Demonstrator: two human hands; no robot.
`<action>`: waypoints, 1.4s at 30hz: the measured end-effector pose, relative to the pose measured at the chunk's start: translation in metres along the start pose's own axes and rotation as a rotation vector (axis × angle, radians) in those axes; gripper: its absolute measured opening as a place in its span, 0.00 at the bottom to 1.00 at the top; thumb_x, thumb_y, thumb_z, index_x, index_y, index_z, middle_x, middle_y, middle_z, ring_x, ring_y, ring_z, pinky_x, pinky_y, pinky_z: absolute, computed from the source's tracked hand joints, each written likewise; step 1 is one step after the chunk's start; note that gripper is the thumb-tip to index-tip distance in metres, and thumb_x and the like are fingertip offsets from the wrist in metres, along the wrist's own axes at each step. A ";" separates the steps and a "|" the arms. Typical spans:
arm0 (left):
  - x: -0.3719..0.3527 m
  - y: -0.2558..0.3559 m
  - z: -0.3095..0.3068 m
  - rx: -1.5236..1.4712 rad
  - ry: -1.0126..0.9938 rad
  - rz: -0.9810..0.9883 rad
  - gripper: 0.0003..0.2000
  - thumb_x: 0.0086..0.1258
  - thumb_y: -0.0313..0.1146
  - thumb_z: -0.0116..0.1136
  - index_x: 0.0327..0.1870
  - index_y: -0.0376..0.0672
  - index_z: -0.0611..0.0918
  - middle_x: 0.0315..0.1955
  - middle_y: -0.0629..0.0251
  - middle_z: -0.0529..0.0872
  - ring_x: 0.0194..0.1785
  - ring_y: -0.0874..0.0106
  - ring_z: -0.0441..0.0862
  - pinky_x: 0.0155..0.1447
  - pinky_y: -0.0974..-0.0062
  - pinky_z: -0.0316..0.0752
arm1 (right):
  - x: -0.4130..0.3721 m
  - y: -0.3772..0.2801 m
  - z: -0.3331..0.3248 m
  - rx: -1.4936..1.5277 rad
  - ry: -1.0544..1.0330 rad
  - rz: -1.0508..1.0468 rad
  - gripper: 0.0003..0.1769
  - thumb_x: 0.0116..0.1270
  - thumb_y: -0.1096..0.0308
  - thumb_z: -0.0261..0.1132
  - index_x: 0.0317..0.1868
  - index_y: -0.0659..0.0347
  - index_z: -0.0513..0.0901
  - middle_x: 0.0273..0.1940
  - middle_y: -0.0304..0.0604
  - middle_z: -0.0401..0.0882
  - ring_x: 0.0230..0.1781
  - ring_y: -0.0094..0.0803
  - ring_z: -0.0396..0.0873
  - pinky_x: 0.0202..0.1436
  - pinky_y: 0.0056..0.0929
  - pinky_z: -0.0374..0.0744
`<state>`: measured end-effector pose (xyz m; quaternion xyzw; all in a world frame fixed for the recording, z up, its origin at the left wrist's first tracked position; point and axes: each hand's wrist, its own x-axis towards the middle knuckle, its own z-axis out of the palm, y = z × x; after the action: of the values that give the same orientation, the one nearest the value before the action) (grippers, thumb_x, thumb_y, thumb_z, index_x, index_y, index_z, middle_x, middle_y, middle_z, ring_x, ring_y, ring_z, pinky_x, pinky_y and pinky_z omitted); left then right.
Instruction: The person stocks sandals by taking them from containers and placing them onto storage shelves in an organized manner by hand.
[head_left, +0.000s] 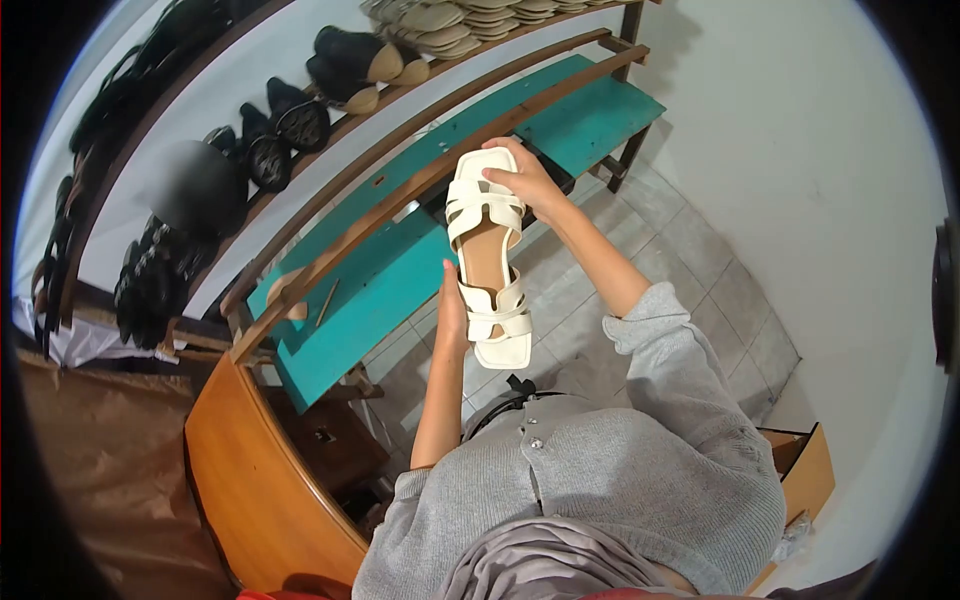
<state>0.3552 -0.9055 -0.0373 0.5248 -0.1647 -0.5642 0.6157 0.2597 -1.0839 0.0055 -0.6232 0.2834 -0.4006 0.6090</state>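
Note:
A pair of white strappy sandals (503, 350) is held up in front of me, the two overlapping with their square toes pointing opposite ways. A tan insole shows between the two sets of straps. My right hand (528, 185) grips the far toe end, its thumb lying on top and its other fingers mostly behind. Along the near left side, my left hand (453, 312) supports the sandals. Its thumb points up along the edge, while the remaining fingers are hidden underneath.
Beyond the sandals stands a long teal bench (375, 290) with wooden rails. Black shoes (345, 65) and pale sole pieces (440, 25) line the shelf behind. An orange-brown wooden panel (250, 470) is at lower left, a cardboard box (808, 470) at lower right. A white wall (800, 150) rises right.

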 end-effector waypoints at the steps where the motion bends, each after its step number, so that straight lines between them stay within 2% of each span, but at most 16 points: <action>1: 0.009 0.000 0.011 0.033 0.005 0.014 0.33 0.73 0.58 0.32 0.59 0.33 0.68 0.50 0.53 0.78 0.49 0.67 0.79 0.53 0.71 0.74 | 0.004 0.000 -0.009 0.033 -0.036 0.017 0.22 0.58 0.72 0.64 0.54 0.58 0.71 0.45 0.41 0.76 0.46 0.27 0.75 0.48 0.26 0.74; 10: 0.086 -0.004 0.133 0.160 -0.005 0.163 0.34 0.74 0.58 0.27 0.58 0.32 0.70 0.51 0.54 0.78 0.52 0.67 0.76 0.57 0.71 0.69 | 0.039 -0.019 -0.122 0.021 0.015 -0.031 0.21 0.59 0.74 0.62 0.53 0.53 0.70 0.45 0.40 0.75 0.47 0.28 0.74 0.48 0.27 0.74; 18: 0.158 -0.015 0.246 0.122 -0.239 0.169 0.40 0.68 0.66 0.23 0.64 0.36 0.64 0.56 0.56 0.74 0.57 0.66 0.74 0.60 0.71 0.69 | 0.080 -0.043 -0.246 -0.066 0.147 -0.216 0.19 0.56 0.77 0.59 0.49 0.55 0.70 0.58 0.43 0.72 0.53 0.32 0.73 0.54 0.29 0.74; 20: 0.178 -0.024 0.269 -0.020 -0.176 0.209 0.38 0.71 0.62 0.25 0.56 0.29 0.71 0.49 0.56 0.78 0.50 0.69 0.77 0.56 0.73 0.70 | 0.091 -0.047 -0.269 0.023 0.149 -0.202 0.19 0.52 0.79 0.55 0.46 0.58 0.70 0.59 0.46 0.71 0.52 0.33 0.73 0.54 0.30 0.74; 22: 0.187 -0.020 0.289 -0.024 -0.140 0.216 0.36 0.72 0.61 0.30 0.55 0.29 0.72 0.48 0.57 0.79 0.51 0.71 0.76 0.56 0.74 0.69 | 0.100 -0.051 -0.286 0.088 0.169 -0.191 0.18 0.52 0.79 0.54 0.45 0.60 0.70 0.56 0.47 0.73 0.51 0.33 0.74 0.53 0.29 0.74; 24: 0.195 -0.009 0.302 0.173 -0.230 0.295 0.34 0.72 0.58 0.36 0.53 0.29 0.74 0.48 0.57 0.79 0.51 0.73 0.75 0.56 0.76 0.69 | 0.111 -0.054 -0.300 0.157 0.189 -0.179 0.17 0.51 0.80 0.54 0.45 0.63 0.71 0.54 0.47 0.74 0.50 0.32 0.74 0.51 0.29 0.74; 25: 0.199 -0.006 0.306 0.145 -0.268 0.278 0.31 0.71 0.56 0.43 0.51 0.29 0.75 0.47 0.58 0.80 0.49 0.73 0.76 0.54 0.76 0.70 | 0.114 -0.054 -0.306 0.170 0.199 -0.205 0.17 0.51 0.80 0.53 0.44 0.63 0.71 0.54 0.47 0.74 0.49 0.32 0.74 0.51 0.28 0.74; 26: 0.207 -0.006 0.311 0.153 -0.269 0.279 0.31 0.71 0.56 0.43 0.51 0.29 0.75 0.47 0.58 0.80 0.49 0.73 0.76 0.54 0.76 0.70 | 0.118 -0.055 -0.312 0.184 0.213 -0.226 0.17 0.50 0.79 0.53 0.44 0.64 0.71 0.54 0.47 0.74 0.49 0.31 0.74 0.50 0.28 0.74; 28: 0.226 -0.003 0.321 0.236 -0.321 0.473 0.31 0.69 0.55 0.48 0.51 0.28 0.75 0.45 0.59 0.81 0.46 0.75 0.77 0.51 0.78 0.71 | 0.131 -0.055 -0.326 0.184 0.245 -0.242 0.17 0.50 0.79 0.54 0.44 0.63 0.71 0.54 0.47 0.74 0.49 0.31 0.74 0.50 0.28 0.74; 29: 0.234 0.000 0.324 0.168 -0.372 0.405 0.26 0.65 0.49 0.58 0.50 0.30 0.76 0.43 0.61 0.82 0.44 0.76 0.78 0.49 0.78 0.72 | 0.139 -0.055 -0.333 0.176 0.273 -0.254 0.17 0.51 0.78 0.55 0.44 0.63 0.71 0.54 0.47 0.73 0.49 0.31 0.74 0.50 0.28 0.74; 30: 0.241 0.009 0.333 0.175 -0.382 0.407 0.26 0.65 0.49 0.58 0.50 0.30 0.76 0.43 0.61 0.82 0.44 0.76 0.78 0.49 0.78 0.72 | 0.147 -0.054 -0.338 0.178 0.282 -0.262 0.17 0.51 0.78 0.55 0.44 0.63 0.71 0.54 0.47 0.73 0.49 0.31 0.74 0.50 0.28 0.74; 33: 0.269 0.030 0.359 0.273 -0.337 0.334 0.17 0.60 0.33 0.65 0.47 0.35 0.79 0.39 0.65 0.83 0.40 0.78 0.79 0.45 0.79 0.73 | 0.173 -0.054 -0.355 0.159 0.335 -0.234 0.17 0.57 0.74 0.55 0.49 0.59 0.69 0.58 0.44 0.69 0.55 0.32 0.70 0.58 0.29 0.69; 35: 0.299 0.037 0.371 0.256 -0.341 0.357 0.16 0.61 0.33 0.64 0.47 0.35 0.79 0.38 0.65 0.83 0.40 0.78 0.79 0.45 0.79 0.73 | 0.193 -0.058 -0.367 0.292 0.259 -0.154 0.23 0.63 0.63 0.58 0.59 0.56 0.66 0.60 0.44 0.66 0.56 0.33 0.68 0.58 0.28 0.67; 36: 0.313 0.042 0.379 0.231 -0.331 0.378 0.15 0.62 0.33 0.64 0.47 0.35 0.79 0.38 0.65 0.83 0.40 0.78 0.78 0.45 0.79 0.73 | 0.201 -0.056 -0.373 0.293 0.275 -0.167 0.23 0.63 0.63 0.58 0.59 0.56 0.66 0.60 0.44 0.66 0.56 0.33 0.68 0.58 0.28 0.67; 39: 0.343 0.059 0.404 0.213 -0.372 0.470 0.15 0.62 0.33 0.63 0.47 0.35 0.78 0.39 0.65 0.83 0.42 0.77 0.78 0.47 0.78 0.72 | 0.212 -0.046 -0.389 0.246 0.341 -0.206 0.35 0.69 0.48 0.51 0.70 0.49 0.47 0.67 0.47 0.52 0.65 0.39 0.59 0.65 0.35 0.62; 42: 0.372 0.072 0.431 0.212 -0.385 0.523 0.17 0.63 0.34 0.62 0.50 0.34 0.76 0.42 0.63 0.81 0.44 0.76 0.77 0.49 0.78 0.71 | 0.200 -0.039 -0.396 0.353 0.318 -0.176 0.37 0.68 0.55 0.55 0.70 0.53 0.46 0.66 0.50 0.54 0.65 0.40 0.59 0.65 0.38 0.60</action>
<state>0.1646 -1.4404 0.0479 0.4097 -0.4644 -0.4558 0.6394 0.0238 -1.4583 0.0503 -0.4585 0.2459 -0.5883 0.6191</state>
